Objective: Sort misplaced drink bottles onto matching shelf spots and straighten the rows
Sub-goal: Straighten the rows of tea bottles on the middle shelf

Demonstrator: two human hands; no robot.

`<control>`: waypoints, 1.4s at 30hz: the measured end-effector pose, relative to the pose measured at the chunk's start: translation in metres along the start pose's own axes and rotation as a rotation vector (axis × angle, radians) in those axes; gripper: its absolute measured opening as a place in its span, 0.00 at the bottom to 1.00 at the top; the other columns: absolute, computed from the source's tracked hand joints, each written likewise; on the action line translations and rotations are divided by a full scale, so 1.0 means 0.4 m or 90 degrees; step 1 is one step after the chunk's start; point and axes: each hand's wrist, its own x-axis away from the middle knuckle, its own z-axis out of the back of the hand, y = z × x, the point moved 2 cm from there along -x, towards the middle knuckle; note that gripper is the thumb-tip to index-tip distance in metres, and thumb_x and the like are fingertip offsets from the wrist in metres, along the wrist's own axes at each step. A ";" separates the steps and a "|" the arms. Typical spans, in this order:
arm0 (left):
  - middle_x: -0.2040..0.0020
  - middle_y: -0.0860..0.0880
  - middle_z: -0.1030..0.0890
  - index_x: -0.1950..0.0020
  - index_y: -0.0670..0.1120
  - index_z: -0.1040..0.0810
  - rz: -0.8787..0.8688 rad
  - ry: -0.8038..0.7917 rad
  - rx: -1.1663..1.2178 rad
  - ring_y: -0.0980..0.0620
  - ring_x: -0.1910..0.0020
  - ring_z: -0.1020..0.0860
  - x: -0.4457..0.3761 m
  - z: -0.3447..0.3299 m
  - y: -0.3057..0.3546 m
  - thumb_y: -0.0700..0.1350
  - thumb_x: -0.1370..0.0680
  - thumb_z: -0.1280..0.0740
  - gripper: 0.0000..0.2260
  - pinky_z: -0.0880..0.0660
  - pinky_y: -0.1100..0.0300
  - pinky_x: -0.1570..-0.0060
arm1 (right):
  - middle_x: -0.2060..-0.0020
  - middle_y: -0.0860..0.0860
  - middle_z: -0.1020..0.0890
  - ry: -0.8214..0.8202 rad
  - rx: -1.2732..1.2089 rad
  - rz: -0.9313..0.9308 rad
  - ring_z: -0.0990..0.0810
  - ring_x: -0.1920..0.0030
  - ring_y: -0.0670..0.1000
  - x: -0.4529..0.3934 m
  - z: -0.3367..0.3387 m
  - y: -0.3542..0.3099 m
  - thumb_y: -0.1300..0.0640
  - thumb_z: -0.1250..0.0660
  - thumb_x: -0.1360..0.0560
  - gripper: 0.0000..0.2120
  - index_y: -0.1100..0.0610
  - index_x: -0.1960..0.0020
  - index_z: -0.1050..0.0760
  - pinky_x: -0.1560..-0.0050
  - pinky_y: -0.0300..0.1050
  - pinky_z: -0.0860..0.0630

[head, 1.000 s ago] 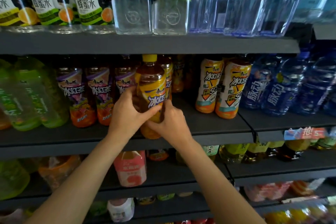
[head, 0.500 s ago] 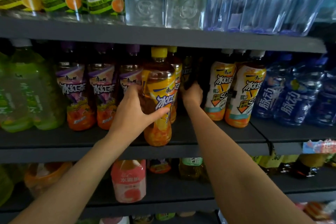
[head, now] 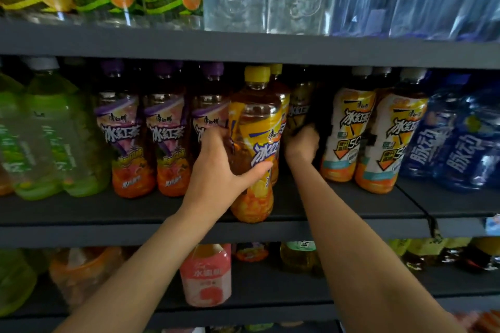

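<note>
At centre frame the left hand [head: 216,170] grasps a yellow-capped tea bottle [head: 254,143], label reading 冰红, standing at the middle shelf's [head: 81,232] front edge. Just right of it, the right hand [head: 301,143] reaches deeper, fingers curled around a dark bottle [head: 299,108] behind. Purple-capped 冰红茶 bottles [head: 124,138] stand left; blue 脉动 bottles [head: 460,149] far right.

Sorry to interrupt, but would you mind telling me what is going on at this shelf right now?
A person is tidying the iced tea row on the middle shelf. The left hand grips the front yellow-capped bottle, which stands at the shelf's front edge. The right hand reaches deeper into the dark gap behind it, fingers curled round a bottle further back. Purple-capped bottles stand to the left, white-capped ones to the right.
</note>
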 end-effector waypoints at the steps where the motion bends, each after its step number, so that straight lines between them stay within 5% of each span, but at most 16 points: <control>1: 0.40 0.48 0.28 0.37 0.45 0.36 0.003 -0.002 0.004 0.56 0.41 0.29 0.000 0.000 0.003 0.57 0.35 0.26 0.33 0.32 0.68 0.47 | 0.38 0.62 0.27 0.008 0.003 0.002 0.27 0.39 0.61 0.013 0.013 0.003 0.57 0.35 0.24 0.20 0.65 0.36 0.34 0.44 0.51 0.28; 6: 0.39 0.48 0.28 0.36 0.45 0.37 0.023 -0.024 -0.002 0.55 0.40 0.28 -0.001 0.000 0.011 0.55 0.35 0.25 0.34 0.32 0.65 0.46 | 0.38 0.62 0.28 -0.001 0.005 0.001 0.28 0.38 0.62 0.072 0.065 0.002 0.53 0.29 0.27 0.28 0.66 0.36 0.36 0.43 0.52 0.29; 17: 0.36 0.48 0.26 0.30 0.45 0.37 0.054 -0.072 -0.047 0.51 0.38 0.27 0.039 0.007 0.028 0.61 0.34 0.31 0.37 0.28 0.55 0.40 | 0.39 0.62 0.27 -0.041 0.037 0.060 0.26 0.40 0.61 0.112 0.108 0.007 0.55 0.31 0.26 0.26 0.66 0.35 0.36 0.44 0.53 0.25; 19: 0.39 0.48 0.24 0.32 0.45 0.34 0.058 -0.072 -0.079 0.49 0.39 0.25 0.058 0.005 0.033 0.63 0.33 0.33 0.36 0.26 0.54 0.42 | 0.43 0.61 0.24 -0.044 -0.018 0.095 0.21 0.47 0.59 0.135 0.139 0.030 0.58 0.32 0.26 0.23 0.64 0.34 0.35 0.52 0.54 0.20; 22: 0.44 0.48 0.22 0.36 0.44 0.30 0.063 -0.056 -0.068 0.49 0.44 0.24 0.063 -0.018 0.056 0.57 0.32 0.29 0.29 0.27 0.58 0.47 | 0.56 0.55 0.19 -0.102 -0.079 0.108 0.19 0.69 0.46 0.178 0.207 0.069 0.62 0.37 0.23 0.11 0.61 0.41 0.28 0.71 0.40 0.21; 25: 0.43 0.46 0.22 0.35 0.42 0.30 0.038 -0.072 -0.057 0.47 0.43 0.24 0.057 -0.083 0.098 0.56 0.31 0.28 0.30 0.27 0.56 0.46 | 0.57 0.52 0.19 -0.198 -0.097 0.133 0.22 0.76 0.42 0.191 0.271 0.088 0.66 0.39 0.23 0.08 0.63 0.45 0.26 0.75 0.36 0.25; 32: 0.38 0.44 0.25 0.32 0.41 0.35 0.074 -0.122 -0.148 0.46 0.39 0.26 -0.023 -0.233 0.145 0.58 0.27 0.32 0.31 0.28 0.58 0.47 | 0.52 0.49 0.23 -0.342 0.020 0.195 0.18 0.63 0.52 0.175 0.313 0.100 0.65 0.34 0.27 0.24 0.59 0.33 0.34 0.63 0.41 0.20; 34: 0.38 0.44 0.26 0.31 0.41 0.36 0.087 -0.107 -0.149 0.47 0.38 0.27 -0.030 -0.243 0.146 0.57 0.26 0.32 0.30 0.28 0.58 0.45 | 0.52 0.50 0.22 -0.307 0.062 0.237 0.20 0.58 0.49 0.179 0.295 0.099 0.60 0.30 0.29 0.27 0.59 0.33 0.35 0.61 0.36 0.23; 38: 0.39 0.46 0.26 0.31 0.42 0.35 0.078 -0.050 -0.062 0.50 0.41 0.25 0.025 -0.220 0.133 0.51 0.25 0.32 0.27 0.27 0.61 0.47 | 0.47 0.55 0.21 -0.150 0.098 0.228 0.22 0.47 0.56 0.183 0.263 0.106 0.52 0.28 0.29 0.22 0.61 0.40 0.30 0.51 0.51 0.23; 42: 0.43 0.44 0.28 0.37 0.40 0.30 0.120 0.102 -0.091 0.49 0.44 0.27 0.092 -0.177 0.086 0.45 0.25 0.31 0.19 0.33 0.65 0.50 | 0.44 0.55 0.24 -0.140 0.131 0.183 0.24 0.44 0.56 0.182 0.239 0.088 0.47 0.27 0.31 0.28 0.60 0.39 0.31 0.49 0.52 0.24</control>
